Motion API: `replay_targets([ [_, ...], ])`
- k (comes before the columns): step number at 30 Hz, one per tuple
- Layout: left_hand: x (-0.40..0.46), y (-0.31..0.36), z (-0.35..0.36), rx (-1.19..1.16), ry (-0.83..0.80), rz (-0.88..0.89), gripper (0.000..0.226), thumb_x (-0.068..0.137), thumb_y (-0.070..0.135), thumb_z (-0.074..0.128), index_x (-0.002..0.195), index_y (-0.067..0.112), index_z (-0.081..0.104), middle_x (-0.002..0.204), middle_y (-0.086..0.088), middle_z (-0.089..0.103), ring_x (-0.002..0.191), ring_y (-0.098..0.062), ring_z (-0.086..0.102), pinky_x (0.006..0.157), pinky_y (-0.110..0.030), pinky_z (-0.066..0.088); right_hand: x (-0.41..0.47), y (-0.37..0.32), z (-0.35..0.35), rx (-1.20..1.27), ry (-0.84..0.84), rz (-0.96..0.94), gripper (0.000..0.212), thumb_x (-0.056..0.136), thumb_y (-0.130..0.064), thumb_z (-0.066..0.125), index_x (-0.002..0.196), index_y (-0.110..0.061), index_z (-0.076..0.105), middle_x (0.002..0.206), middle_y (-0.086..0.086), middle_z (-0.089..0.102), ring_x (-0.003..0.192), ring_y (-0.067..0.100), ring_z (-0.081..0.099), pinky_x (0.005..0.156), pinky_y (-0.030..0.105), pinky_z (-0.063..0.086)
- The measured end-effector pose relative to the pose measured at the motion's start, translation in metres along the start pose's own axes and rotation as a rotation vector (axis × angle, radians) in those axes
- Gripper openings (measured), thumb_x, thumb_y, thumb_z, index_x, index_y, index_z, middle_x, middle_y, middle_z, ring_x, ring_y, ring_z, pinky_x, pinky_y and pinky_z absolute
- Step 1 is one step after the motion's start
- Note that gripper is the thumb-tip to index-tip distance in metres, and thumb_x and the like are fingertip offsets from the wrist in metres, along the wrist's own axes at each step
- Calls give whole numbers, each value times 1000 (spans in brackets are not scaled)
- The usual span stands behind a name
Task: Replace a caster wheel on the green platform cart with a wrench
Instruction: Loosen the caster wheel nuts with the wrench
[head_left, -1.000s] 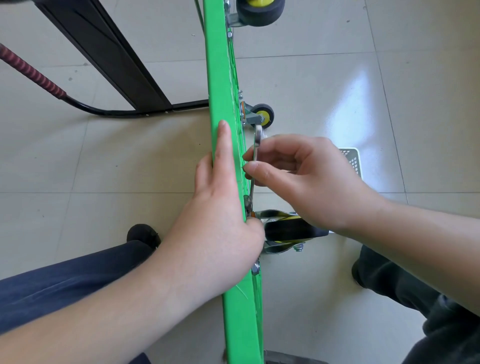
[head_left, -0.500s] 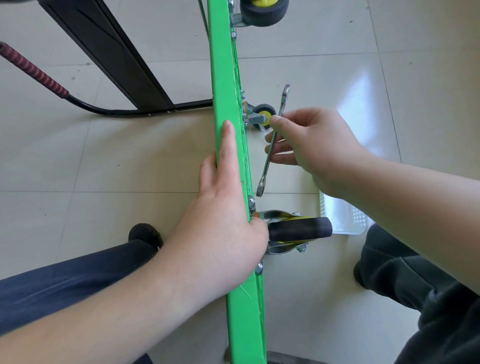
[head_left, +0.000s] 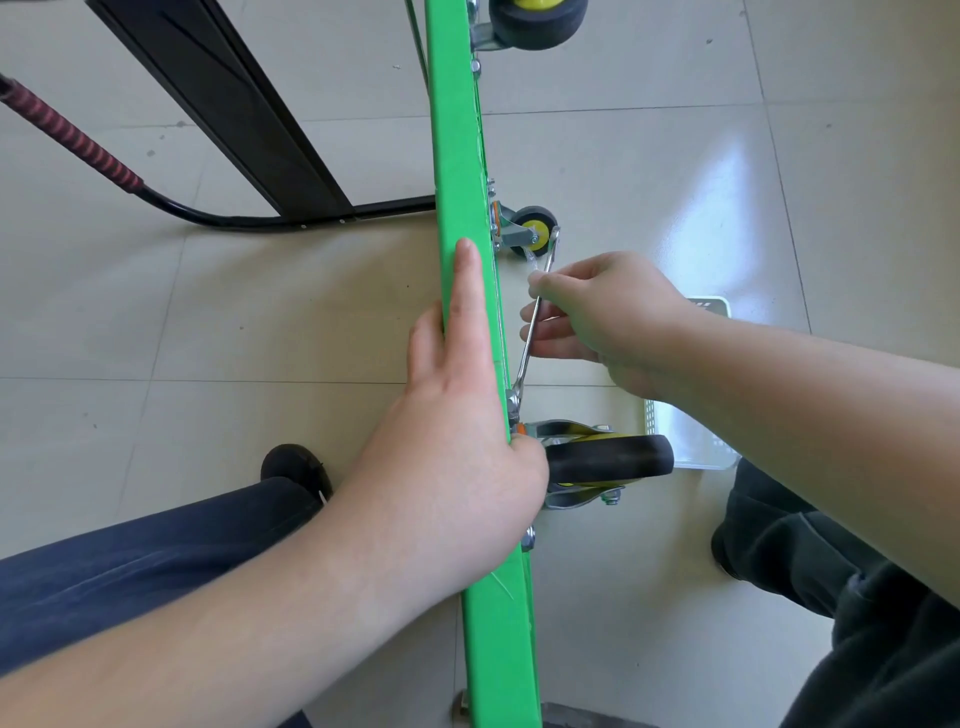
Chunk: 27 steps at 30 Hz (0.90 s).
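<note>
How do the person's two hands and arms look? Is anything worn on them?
Both forearms are bare as far as the frame shows, with no sleeve in view. The left hand and the right hand wear no gloves, and no ring, watch or bracelet shows. The nails look short and unpainted.

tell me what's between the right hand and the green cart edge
In the head view, only the wrench, held by the right hand, crosses that gap, slanting down to the fastener at the green cart edge; otherwise bare floor tile.
</note>
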<state>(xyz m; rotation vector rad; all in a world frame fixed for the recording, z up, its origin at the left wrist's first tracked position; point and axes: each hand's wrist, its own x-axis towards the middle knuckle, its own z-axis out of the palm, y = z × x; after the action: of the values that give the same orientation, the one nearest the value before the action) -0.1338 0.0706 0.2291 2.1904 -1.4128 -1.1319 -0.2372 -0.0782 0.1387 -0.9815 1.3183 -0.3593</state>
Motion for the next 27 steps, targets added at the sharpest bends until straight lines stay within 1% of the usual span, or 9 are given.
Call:
replay_targets([
  [4, 0, 0, 0, -24, 3, 4, 119, 91, 15, 60, 144, 62, -34, 156, 30, 8, 100, -14, 64, 78, -39, 59, -1, 2, 4, -9, -41, -1, 18, 101, -19, 65, 102, -1, 67, 94, 22, 71, 71, 30, 75, 76, 43, 65],
  [7, 0, 0, 1, -18, 6, 5, 118, 91, 15, 60, 144, 63, -33, 153, 31, 10, 91, -12, 66, 73, -40, 59, -4, -1, 6, -33, -70, -39, 18, 101, -19, 65, 103, -2, 68, 94, 21, 72, 71, 29, 74, 77, 43, 65],
  [12, 1, 0, 0, 10, 7, 1, 119, 90, 16, 60, 144, 61, -35, 154, 33, 8, 85, -8, 65, 67, -36, 59, -10, -6, 6, -81, -83, -142, 20, 100, -21, 66, 90, -5, 71, 89, 16, 74, 76, 30, 75, 76, 42, 65],
  [15, 1, 0, 0, 21, 8, -4, 119, 90, 16, 60, 144, 61, -35, 154, 33, 7, 78, -10, 67, 64, -36, 59, -16, -8, 6, -101, -89, -205, 21, 99, -23, 68, 89, -6, 72, 89, 17, 76, 83, 34, 76, 76, 41, 65],
  [18, 1, 0, 1, 19, 11, -7, 119, 90, 16, 61, 144, 61, -35, 155, 34, 5, 80, -10, 67, 64, -36, 59, -24, -7, 6, -120, -93, -287, 18, 98, -26, 69, 88, -11, 73, 93, 21, 75, 89, 36, 75, 76, 40, 65],
  [20, 1, 0, 1, 14, 13, -7, 119, 89, 16, 60, 144, 62, -35, 156, 35, 4, 84, -7, 65, 66, -35, 59, -31, -4, 4, -120, -93, -344, 15, 98, -26, 69, 88, -16, 73, 92, 17, 76, 91, 34, 75, 78, 40, 65],
  [22, 1, 0, 1, 3, 11, -12, 120, 90, 15, 60, 144, 62, -36, 156, 35, 2, 89, -4, 64, 68, -34, 59, -38, -1, 2, -110, -96, -399, 12, 98, -25, 68, 91, -16, 73, 89, 13, 77, 91, 31, 75, 80, 41, 64],
  [24, 0, 1, 0, 1, 8, -15, 119, 89, 15, 60, 144, 61, -36, 157, 35, 2, 93, -9, 65, 70, -34, 58, -45, 4, -1, -103, -103, -444, 13, 99, -23, 67, 98, -11, 74, 89, 12, 77, 91, 30, 75, 83, 42, 64],
  [27, 0, 1, 1, 17, 3, -19, 120, 89, 15, 59, 143, 61, -37, 156, 35, 2, 80, -8, 67, 57, -23, 54, -55, 11, -4, -156, -107, -526, 21, 97, -31, 67, 106, -13, 73, 93, 6, 78, 93, 26, 75, 88, 47, 62],
])
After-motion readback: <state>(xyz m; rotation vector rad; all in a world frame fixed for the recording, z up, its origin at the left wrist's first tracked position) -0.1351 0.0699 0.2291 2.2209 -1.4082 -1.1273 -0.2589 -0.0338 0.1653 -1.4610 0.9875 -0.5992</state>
